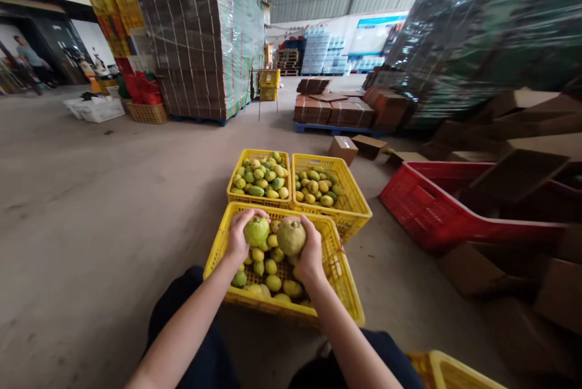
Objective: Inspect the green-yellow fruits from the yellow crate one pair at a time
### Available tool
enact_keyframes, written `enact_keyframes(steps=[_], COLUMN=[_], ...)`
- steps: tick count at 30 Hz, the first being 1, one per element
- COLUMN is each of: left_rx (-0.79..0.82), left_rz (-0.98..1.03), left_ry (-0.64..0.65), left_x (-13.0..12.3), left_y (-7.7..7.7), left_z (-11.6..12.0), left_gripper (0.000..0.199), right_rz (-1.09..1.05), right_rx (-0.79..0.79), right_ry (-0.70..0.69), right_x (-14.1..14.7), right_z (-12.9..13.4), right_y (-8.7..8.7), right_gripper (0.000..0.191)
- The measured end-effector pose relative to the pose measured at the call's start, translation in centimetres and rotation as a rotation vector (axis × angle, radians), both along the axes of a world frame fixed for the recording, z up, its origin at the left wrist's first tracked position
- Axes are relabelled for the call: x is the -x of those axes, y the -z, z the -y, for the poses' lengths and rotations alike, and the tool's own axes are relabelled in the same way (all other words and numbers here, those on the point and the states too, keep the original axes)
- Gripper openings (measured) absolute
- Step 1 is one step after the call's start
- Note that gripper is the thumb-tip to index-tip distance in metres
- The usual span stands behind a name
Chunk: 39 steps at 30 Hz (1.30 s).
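My left hand [239, 236] is closed around a bright green round fruit [257, 231]. In my right hand [311, 251] sits a larger, dull yellow-green round fruit [291, 237] with a stub at its top; I cannot tell the exact kind of either. Both are held side by side, slightly apart, above a yellow plastic crate [350, 292]. Inside that crate lie several green and yellow fruits [273, 283], partly hidden by my hands. Just beyond stand two more yellow crates, the left one [231, 186] heaped with similar fruit, the right one [359, 200] partly filled.
A red crate [422, 198] with cardboard stands to the right, among loose cartons [473, 268]. Another yellow crate [448, 371] shows at the bottom right. Wrapped stacks [191, 37] and a blue pallet with flattened cardboard [334, 111] are farther back. A person [30, 56] is far left.
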<state>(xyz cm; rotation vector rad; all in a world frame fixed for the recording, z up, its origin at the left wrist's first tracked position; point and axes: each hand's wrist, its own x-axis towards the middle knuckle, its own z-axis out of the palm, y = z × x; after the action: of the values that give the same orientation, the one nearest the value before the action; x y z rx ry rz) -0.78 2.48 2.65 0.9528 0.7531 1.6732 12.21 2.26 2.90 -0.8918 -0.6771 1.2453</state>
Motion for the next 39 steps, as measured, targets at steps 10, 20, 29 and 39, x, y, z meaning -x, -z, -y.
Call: enact_keyframes(steps=[10,20,29,39], left_rx=[-0.147,0.115,0.265,0.544], left_rz=[-0.064,0.314,0.391,0.654], left_ry=[0.055,0.130,0.159,0.170], left_x=[-0.3,-1.3,-1.8,-1.7], left_y=[1.0,-0.1,-0.4,0.2], left_z=[0.5,0.7,0.6,-0.2], left_gripper=[0.037,0.026,0.028,0.022], right_rz=[0.306,0.174,0.179,-0.168], right_rx=[-0.126,-0.161,-0.155,0.205], right_ry=[0.100,0.083,0.086,0.048], right_x=[0.3,0.0,0.1,0.3], right_z=[1.1,2.1,2.0,0.5], right_y=[1.3,-0.5,-0.2,0.9], right_gripper=[0.036,0.022,0.024,0.021])
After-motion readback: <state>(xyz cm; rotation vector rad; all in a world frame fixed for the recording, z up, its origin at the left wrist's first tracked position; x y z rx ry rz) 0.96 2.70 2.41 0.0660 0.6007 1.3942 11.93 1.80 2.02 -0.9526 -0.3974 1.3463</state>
